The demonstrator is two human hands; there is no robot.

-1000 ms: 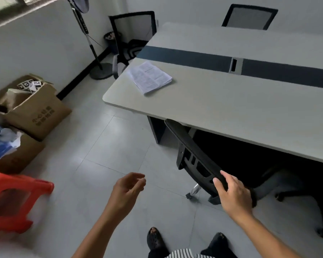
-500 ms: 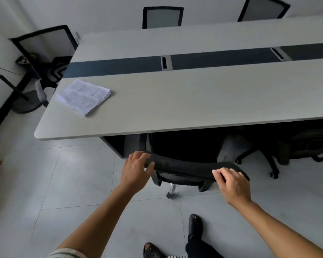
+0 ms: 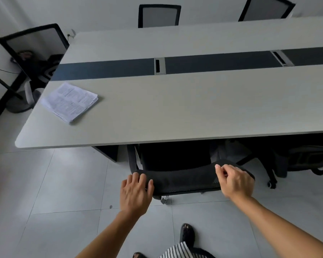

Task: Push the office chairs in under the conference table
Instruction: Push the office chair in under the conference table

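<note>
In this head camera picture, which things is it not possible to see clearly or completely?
1. Seat and base of the near chair: the conference table hides them.
2. Printed text on the stack of papers: too small to read.
3. Chair at right under the table: dark, cut off by the frame edge.
4. Left hand and right hand palms: only the backs show, so grip firmness is unclear.

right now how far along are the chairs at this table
Done: the two mesh-backed chairs on the far side sit close against the long grey conference table. In hand: the left hand and right hand hold the black mesh chair back, seat partly under. Left: the black chair at the table's left end stands angled away.
</note>
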